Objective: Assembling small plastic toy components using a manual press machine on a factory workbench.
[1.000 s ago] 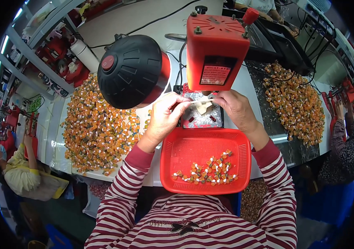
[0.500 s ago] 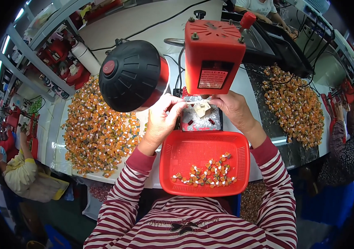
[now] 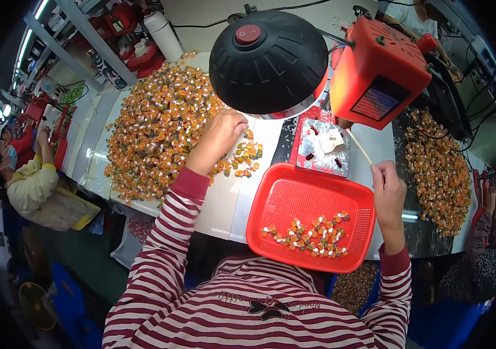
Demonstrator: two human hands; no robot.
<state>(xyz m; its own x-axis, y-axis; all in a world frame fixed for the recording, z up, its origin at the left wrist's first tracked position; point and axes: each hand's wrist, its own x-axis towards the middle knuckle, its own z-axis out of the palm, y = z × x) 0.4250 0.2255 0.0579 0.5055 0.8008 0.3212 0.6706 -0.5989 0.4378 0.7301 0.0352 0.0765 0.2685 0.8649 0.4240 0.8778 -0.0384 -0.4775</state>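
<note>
My right hand [image 3: 388, 189] pinches the lower end of a thin pale stick [image 3: 359, 146], which slants up to the underside of a red box-shaped machine [image 3: 378, 75]. Beneath the machine is a metal plate [image 3: 312, 156] carrying a pale block [image 3: 330, 139] and several small dark red pegs. My left hand [image 3: 220, 138] is at the right edge of a large heap of small orange, green and white pieces [image 3: 160, 125], its fingertips pressed together; what they hold, if anything, is hidden. A red plastic basket [image 3: 271, 198] in front of me contains more such pieces.
A black domed lamp [image 3: 271, 64] rises beyond my left hand. Another heap of pieces [image 3: 439, 168] lies on the right. A white bottle [image 3: 163, 36] stands by grey shelving at the far left. People work at left, far right and back right.
My hands have parted: the left moved away from the machine to the heap's edge, the right drew back toward me with the stick. The view has shifted, so machine and basket appear farther right.
</note>
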